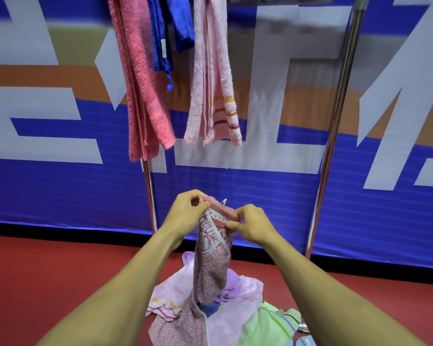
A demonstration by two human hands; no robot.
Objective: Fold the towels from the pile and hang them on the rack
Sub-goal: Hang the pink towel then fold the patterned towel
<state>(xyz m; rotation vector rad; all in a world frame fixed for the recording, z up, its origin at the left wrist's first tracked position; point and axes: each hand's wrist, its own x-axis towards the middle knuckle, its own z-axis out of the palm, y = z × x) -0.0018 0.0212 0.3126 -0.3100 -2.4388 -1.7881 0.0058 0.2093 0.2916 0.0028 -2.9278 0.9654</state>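
Holding the mottled pink towel (211, 260) by its top edge, I note left hand (185, 216) and right hand (253, 227) each in a pinching grip clamped on it, arms stretched forward, its patterned, grey-trimmed length hanging to the pile (235, 318) on the floor below the rack (335, 126).
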